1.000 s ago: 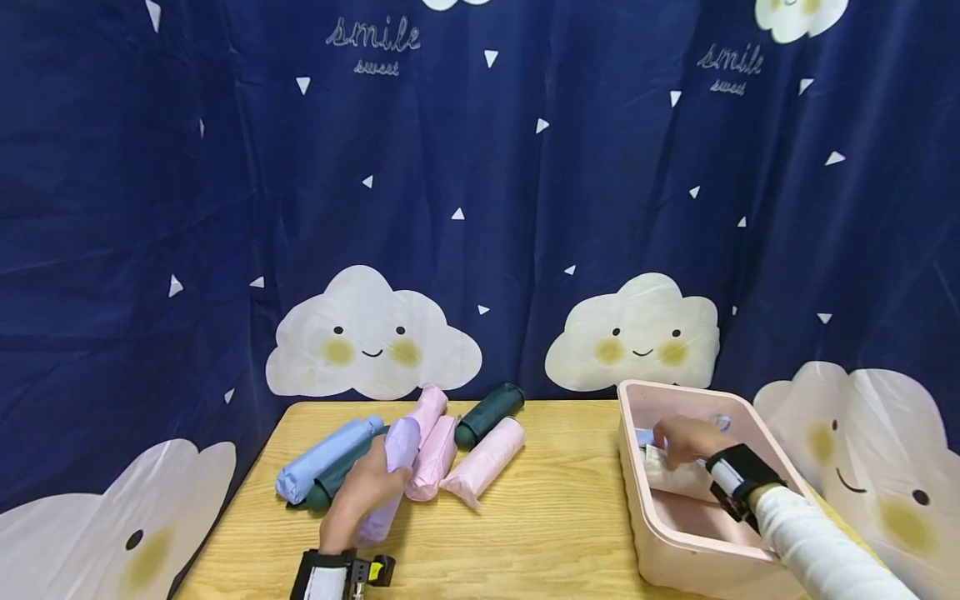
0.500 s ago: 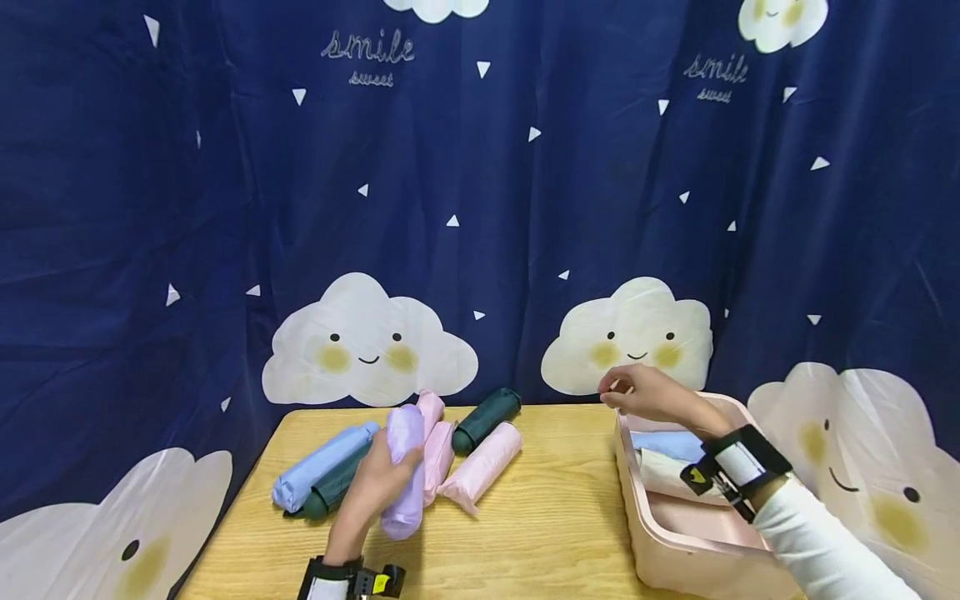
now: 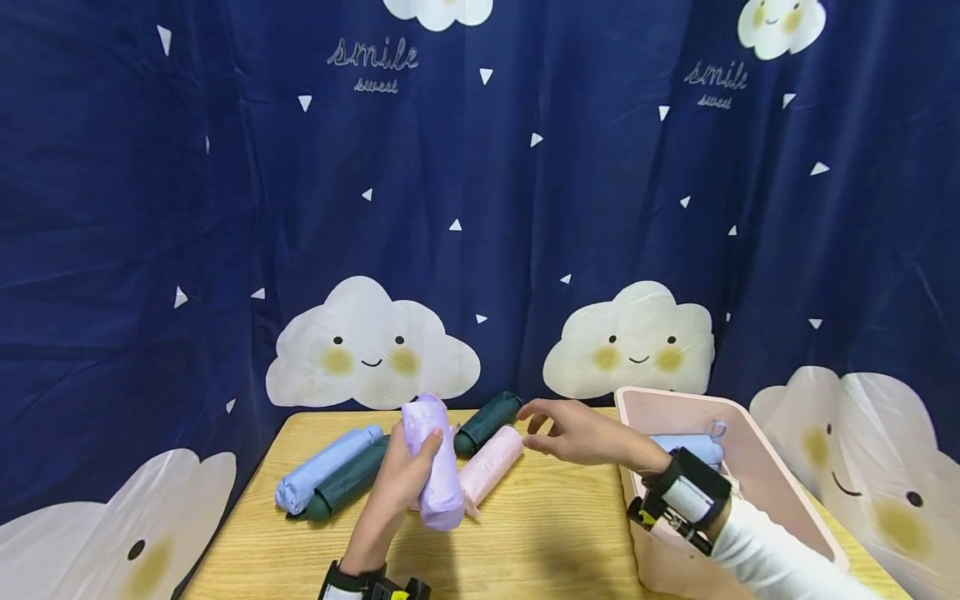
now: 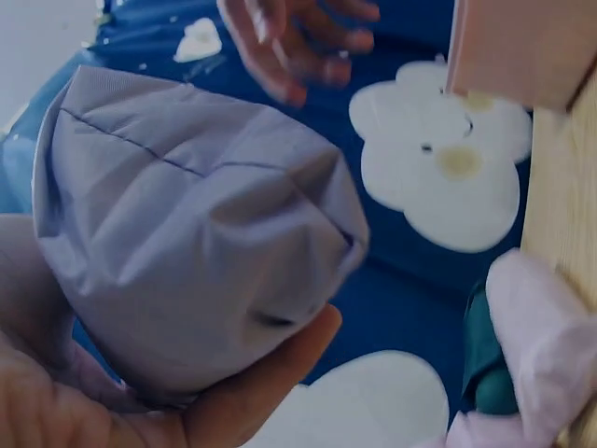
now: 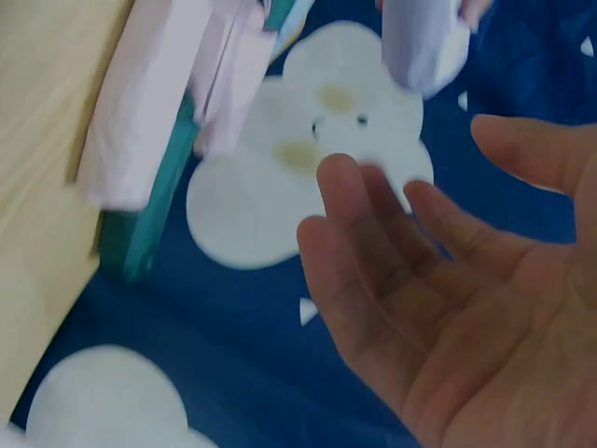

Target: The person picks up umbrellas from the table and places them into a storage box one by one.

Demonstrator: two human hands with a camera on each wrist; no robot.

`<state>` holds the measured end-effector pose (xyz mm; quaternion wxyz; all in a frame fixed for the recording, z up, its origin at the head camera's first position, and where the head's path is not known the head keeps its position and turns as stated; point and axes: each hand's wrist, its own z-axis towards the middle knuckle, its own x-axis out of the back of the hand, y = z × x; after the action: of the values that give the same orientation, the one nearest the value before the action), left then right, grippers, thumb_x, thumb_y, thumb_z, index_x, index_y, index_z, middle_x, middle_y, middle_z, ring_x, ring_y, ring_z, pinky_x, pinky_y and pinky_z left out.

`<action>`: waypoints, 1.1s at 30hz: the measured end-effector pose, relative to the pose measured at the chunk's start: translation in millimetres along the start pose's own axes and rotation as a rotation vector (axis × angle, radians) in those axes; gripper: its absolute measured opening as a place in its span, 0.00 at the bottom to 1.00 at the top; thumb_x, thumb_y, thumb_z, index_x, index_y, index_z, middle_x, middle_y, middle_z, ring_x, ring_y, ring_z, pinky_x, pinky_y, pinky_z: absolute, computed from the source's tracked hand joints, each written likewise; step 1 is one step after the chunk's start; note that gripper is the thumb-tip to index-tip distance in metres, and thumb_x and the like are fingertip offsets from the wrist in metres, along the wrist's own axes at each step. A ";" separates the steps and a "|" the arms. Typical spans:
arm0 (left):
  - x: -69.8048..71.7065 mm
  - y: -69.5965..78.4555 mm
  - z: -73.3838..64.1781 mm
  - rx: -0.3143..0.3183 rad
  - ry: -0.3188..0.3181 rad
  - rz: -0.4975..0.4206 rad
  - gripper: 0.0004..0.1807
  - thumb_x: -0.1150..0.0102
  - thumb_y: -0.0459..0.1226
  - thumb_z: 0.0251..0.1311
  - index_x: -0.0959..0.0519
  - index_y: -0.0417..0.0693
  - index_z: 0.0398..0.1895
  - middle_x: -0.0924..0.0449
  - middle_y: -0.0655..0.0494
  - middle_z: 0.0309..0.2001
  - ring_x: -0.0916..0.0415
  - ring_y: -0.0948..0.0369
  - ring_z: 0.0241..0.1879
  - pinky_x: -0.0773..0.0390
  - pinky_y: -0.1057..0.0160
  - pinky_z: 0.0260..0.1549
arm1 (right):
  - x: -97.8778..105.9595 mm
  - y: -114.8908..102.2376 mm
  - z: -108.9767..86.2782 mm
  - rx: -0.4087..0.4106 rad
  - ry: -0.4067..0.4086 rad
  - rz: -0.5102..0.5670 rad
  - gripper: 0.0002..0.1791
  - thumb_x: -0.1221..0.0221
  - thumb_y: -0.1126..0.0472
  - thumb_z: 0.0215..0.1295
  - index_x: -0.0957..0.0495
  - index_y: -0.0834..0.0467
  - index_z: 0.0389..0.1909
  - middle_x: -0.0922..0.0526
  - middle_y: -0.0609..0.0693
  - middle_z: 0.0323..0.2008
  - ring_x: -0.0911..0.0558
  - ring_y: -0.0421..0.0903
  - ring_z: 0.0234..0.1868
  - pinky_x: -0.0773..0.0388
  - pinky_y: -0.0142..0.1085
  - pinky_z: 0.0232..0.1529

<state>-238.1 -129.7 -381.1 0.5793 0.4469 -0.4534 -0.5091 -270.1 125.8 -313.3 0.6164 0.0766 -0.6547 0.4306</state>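
Observation:
My left hand (image 3: 401, 479) grips a lilac folded umbrella (image 3: 441, 479), raised over the left-middle of the table. In the left wrist view, fingers and thumb wrap the lower side of its creased fabric end (image 4: 205, 224). My right hand (image 3: 573, 432) is in the air left of the pink box, fingers loosely bent and nothing in them. Its palm faces the camera in the right wrist view, apart from the lilac umbrella. Beyond its fingertips in the head view lie a pale pink umbrella (image 3: 492, 465) and a dark green umbrella (image 3: 489, 422).
At the left of the wooden table (image 3: 510, 550) a light blue umbrella (image 3: 326, 467) lies against another dark green one (image 3: 351, 479). The pale pink box (image 3: 787, 479) at the right contains a light blue umbrella (image 3: 690, 448). Behind hangs a navy cloud-print curtain (image 3: 495, 208).
My right hand has come up out of the box and moved left over the table. My left hand has lifted the lilac umbrella and carried it slightly right.

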 end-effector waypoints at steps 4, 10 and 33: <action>-9.6 1.9 -1.2 0.031 -0.010 -0.026 0.31 0.49 0.41 0.64 0.47 0.34 0.64 0.33 0.37 0.50 0.29 0.51 0.44 0.28 0.54 0.42 | -16.1 -7.4 4.6 -0.009 -0.017 0.018 0.21 0.45 0.51 0.65 0.31 0.57 0.55 0.21 0.50 0.40 0.22 0.37 0.29 0.25 0.32 0.30; -25.2 2.6 -6.7 0.037 -0.044 -0.148 0.31 0.50 0.41 0.65 0.47 0.33 0.64 0.34 0.37 0.53 0.31 0.51 0.48 0.30 0.53 0.47 | -34.8 -14.9 8.0 -0.092 -0.054 0.183 0.24 0.51 0.48 0.68 0.35 0.57 0.60 0.22 0.50 0.40 0.21 0.39 0.29 0.24 0.35 0.26; -57.7 -1.9 -18.3 0.221 -0.282 -0.497 0.35 0.71 0.55 0.69 0.53 0.38 0.67 0.39 0.34 0.56 0.30 0.49 0.49 0.27 0.54 0.40 | -63.0 -16.6 15.6 -0.279 0.046 0.443 0.31 0.50 0.42 0.65 0.38 0.61 0.58 0.24 0.55 0.32 0.21 0.47 0.27 0.25 0.42 0.17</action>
<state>-224.6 -71.4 -390.5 0.3161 0.5293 -0.4590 -0.6397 -256.8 78.2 -358.4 0.5266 -0.1642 -0.6944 0.4621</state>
